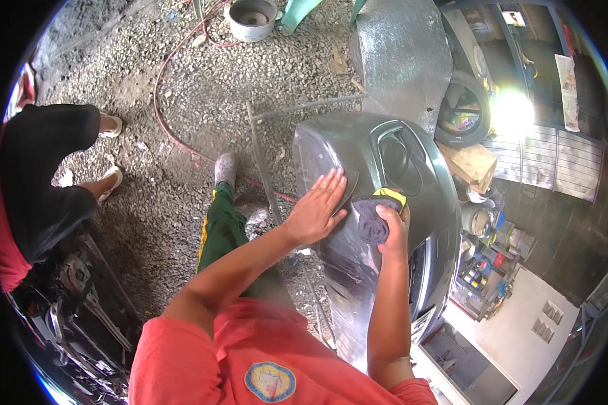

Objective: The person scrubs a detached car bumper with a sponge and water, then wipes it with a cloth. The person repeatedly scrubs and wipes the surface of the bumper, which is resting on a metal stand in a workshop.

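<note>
A grey car bumper (358, 148) stands in front of me, with a lamp opening at its far corner and dull, scuffed patches on its near side. Flat on it rests my left hand (317, 208), fingers stretched out and close together. Under those fingertips shows the edge of a dark patch (350, 183), perhaps a thin sheet; its kind I cannot make out. Just to the right, my right hand (393, 226) grips a folded dark grey cloth (371, 219) with a yellow part (390, 196) at its far edge. The cloth is at the bumper's surface.
A metal stand (260, 155) props the bumper above gravel. A red hose (159, 94) snakes past my feet. Another person in black shorts (44, 155) stands at left, above dark car parts (74, 297). A tire (463, 111), a cardboard box (471, 164) and cluttered supplies (483, 273) lie at right.
</note>
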